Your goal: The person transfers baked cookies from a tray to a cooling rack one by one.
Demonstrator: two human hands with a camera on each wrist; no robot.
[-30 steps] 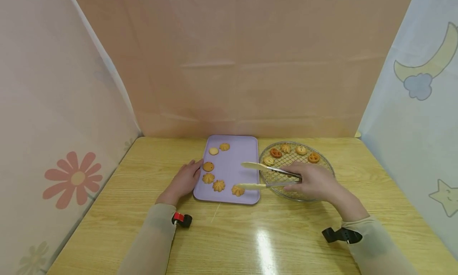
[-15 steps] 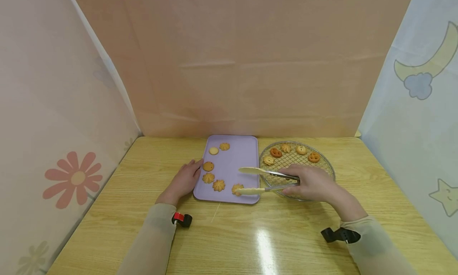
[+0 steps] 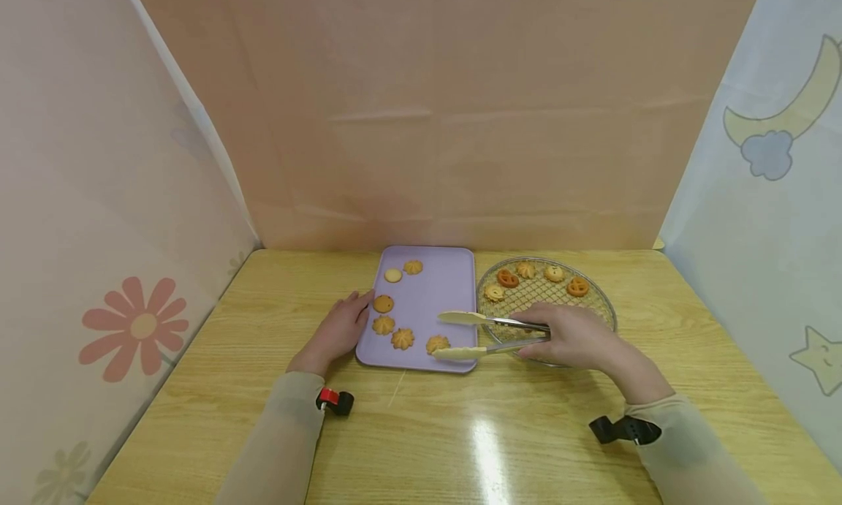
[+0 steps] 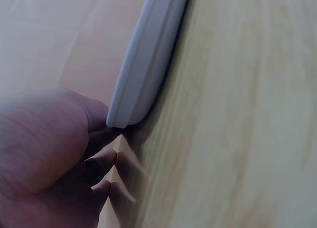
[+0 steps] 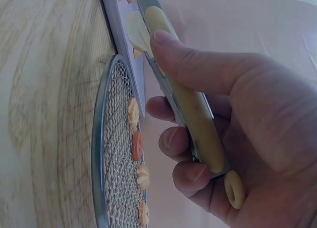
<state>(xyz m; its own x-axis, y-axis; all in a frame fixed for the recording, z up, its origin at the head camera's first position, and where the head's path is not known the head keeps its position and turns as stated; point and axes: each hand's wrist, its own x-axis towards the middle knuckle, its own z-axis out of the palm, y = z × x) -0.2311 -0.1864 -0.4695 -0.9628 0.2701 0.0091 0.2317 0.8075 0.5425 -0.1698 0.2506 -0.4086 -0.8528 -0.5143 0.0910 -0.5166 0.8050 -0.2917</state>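
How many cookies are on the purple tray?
6. Far left: pale cookie, star-shaped cookie. Left edge: brown cookie, fluted cookie. Toward near edge: middle cookie, plus right-hand cookie partly covered by the tongs. None seems fully hidden.

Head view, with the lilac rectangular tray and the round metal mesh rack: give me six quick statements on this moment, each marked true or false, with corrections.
1. The left hand touches the edge of the lilac rectangular tray. True.
2. The right hand holds cream-tipped metal tongs. True.
3. The tongs are closed. False: their tips stand apart.
4. Six golden-brown biscuits lie on the tray. True.
5. All six are smooth discs. False: four have ridged, flower-like shapes.
6. The tray is right of the rack. False: the round metal mesh rack is right of the tray.
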